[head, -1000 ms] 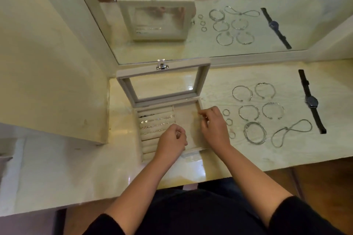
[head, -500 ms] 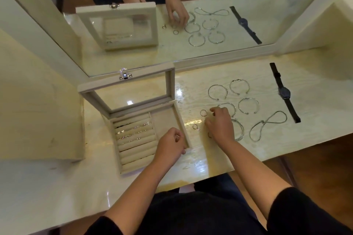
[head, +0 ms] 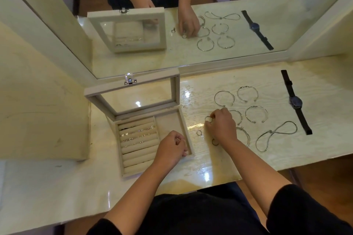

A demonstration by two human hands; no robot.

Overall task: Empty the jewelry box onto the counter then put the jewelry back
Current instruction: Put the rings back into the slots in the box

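The beige jewelry box (head: 133,171) stands open on the counter, its glass lid (head: 133,99) upright. Small earrings sit in its ring rolls (head: 136,135); the right compartment looks bare. My left hand (head: 171,149) rests closed on the box's right front corner. My right hand (head: 220,125) is on the counter right of the box, fingertips pinching a silver ring (head: 208,119). A small hoop with a cross charm (head: 200,133) and another ring (head: 214,142) lie beside that hand. Several silver bangles (head: 224,98), a chain necklace (head: 275,135) and a black watch (head: 295,102) lie further right.
A mirror (head: 191,25) runs along the back of the cream counter (head: 324,139) and repeats the scene. A cream wall panel (head: 44,101) closes off the left side. The counter's front edge runs just below the box.
My right hand left the box's right compartment, moved right to the rings on the counter and closed on one. The view swung right. My left hand stayed at the box.
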